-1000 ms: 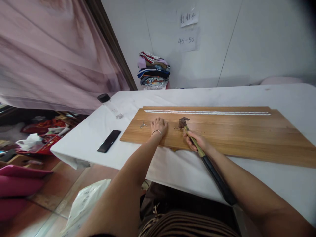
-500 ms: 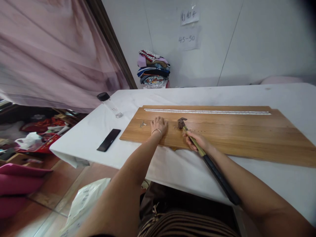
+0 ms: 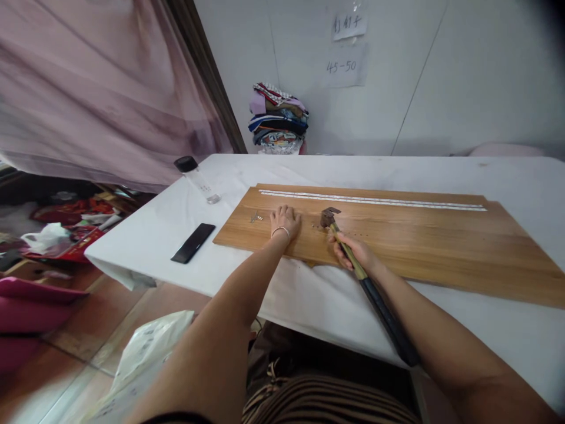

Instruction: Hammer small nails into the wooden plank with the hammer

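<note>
A long wooden board point(image 3: 424, 235) lies on the white table point(image 3: 335, 300). My right hand point(image 3: 353, 250) grips a hammer point(image 3: 327, 218) high on its handle, close to the head. The hammer head rests on the board beside a short row of small nail dots. My left hand point(image 3: 285, 221) lies on the board left of the hammer, knuckles up and fingers curled under. A bracelet circles that wrist. A few loose nails point(image 3: 256, 218) sit on the board left of my left hand. A pale strip point(image 3: 375, 201) runs along the board's far edge.
A black phone point(image 3: 193, 242) and a clear bottle with a black cap point(image 3: 196, 178) lie on the table's left end. Folded clothes point(image 3: 278, 121) are stacked by the wall. A pink curtain point(image 3: 101, 94) hangs left, with clutter on the floor below.
Both hands and the hammer stay almost where they were on the board. The view has shifted slightly, tilting a little downward and to the left.
</note>
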Demonstrator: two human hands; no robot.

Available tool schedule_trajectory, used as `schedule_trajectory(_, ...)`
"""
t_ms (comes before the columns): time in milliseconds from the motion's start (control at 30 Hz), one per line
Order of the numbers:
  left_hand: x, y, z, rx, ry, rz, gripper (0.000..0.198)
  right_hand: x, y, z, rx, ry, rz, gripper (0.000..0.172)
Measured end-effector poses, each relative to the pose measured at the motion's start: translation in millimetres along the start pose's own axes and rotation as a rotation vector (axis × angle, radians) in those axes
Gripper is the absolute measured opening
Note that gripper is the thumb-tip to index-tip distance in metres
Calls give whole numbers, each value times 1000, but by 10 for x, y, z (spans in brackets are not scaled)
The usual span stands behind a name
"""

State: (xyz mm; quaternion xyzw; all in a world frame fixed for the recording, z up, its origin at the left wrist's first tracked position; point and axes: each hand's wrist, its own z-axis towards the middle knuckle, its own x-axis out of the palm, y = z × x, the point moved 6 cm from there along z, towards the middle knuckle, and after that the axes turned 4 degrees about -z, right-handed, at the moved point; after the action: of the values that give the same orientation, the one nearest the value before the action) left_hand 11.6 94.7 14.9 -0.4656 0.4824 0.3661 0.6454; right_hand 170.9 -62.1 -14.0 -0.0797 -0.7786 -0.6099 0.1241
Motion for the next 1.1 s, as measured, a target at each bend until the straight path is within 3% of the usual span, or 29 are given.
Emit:
schedule_trajectory(633, 83, -6, 55, 23, -32, -89, 41, -70, 22, -26, -16, 4, -41, 47)
schedule_trajectory(1100, 50, -33, 60, 23, 8, -66, 50, -35, 82, -12, 12, -28, -19, 34)
